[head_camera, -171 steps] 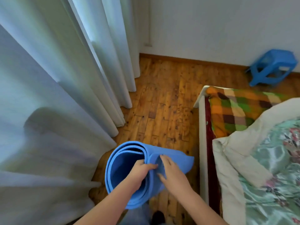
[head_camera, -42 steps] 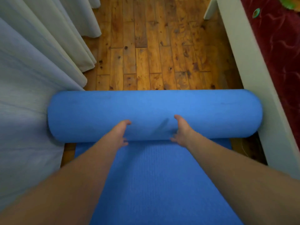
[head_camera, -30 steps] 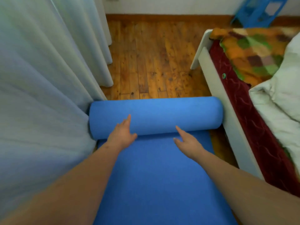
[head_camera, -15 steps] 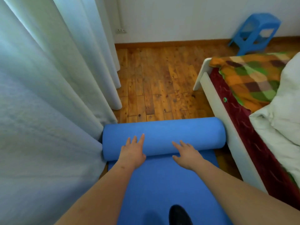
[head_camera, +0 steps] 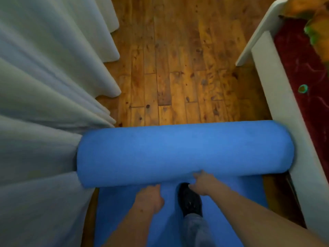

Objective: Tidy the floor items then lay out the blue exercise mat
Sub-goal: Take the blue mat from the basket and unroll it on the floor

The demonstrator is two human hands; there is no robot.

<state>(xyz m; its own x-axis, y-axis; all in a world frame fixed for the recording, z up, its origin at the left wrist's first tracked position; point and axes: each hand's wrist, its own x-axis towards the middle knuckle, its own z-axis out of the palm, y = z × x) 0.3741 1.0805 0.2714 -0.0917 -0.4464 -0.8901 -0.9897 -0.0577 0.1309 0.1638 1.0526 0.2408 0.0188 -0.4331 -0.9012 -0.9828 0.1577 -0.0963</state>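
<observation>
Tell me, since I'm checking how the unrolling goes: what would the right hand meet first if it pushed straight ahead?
The right hand points at the rolled part of the blue mat, apparently already touching its near side.

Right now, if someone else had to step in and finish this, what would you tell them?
Left hand: loosely curled behind the roll, holding nothing.
Right hand: open, fingertips against the roll's near side.
Blue mat: partly unrolled on the wooden floor; the roll lies crosswise between the curtain and the bed frame. A black shoe stands on the flat part.
Done: first stretch laid.
Left: push the roll forward over the bare floor ahead.
</observation>
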